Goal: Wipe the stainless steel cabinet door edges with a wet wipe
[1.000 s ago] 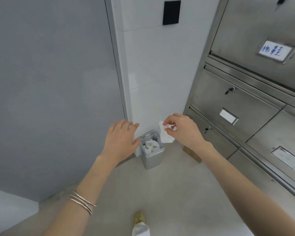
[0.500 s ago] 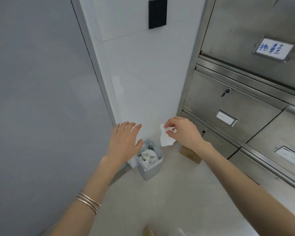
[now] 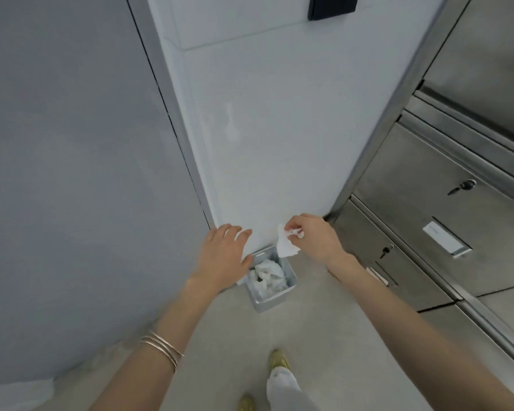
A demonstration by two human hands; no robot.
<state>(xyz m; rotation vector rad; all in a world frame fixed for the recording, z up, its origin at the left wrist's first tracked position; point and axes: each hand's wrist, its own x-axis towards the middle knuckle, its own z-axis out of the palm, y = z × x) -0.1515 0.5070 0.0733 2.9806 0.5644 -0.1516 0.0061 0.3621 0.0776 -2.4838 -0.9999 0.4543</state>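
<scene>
My right hand (image 3: 315,237) pinches a crumpled white wet wipe (image 3: 285,244) between fingertips, holding it just above the small steel waste bin (image 3: 275,301) on the floor. The bin holds several used white wipes. My left hand (image 3: 223,256) hovers with fingers spread, palm down, beside the bin's left rim and holds nothing. The stainless steel cabinet (image 3: 445,221) with its door edges, keyed locks and label holders stands to the right, an arm's length from both hands.
A white tiled wall column (image 3: 279,129) rises straight behind the bin, with a black panel (image 3: 333,5) high on it. A grey door (image 3: 72,173) fills the left. My feet in gold shoes (image 3: 278,361) stand on the pale floor.
The view has tilted down and closer to the bin. Both hands stay above it, the right still pinching the wipe; my feet have come into view.
</scene>
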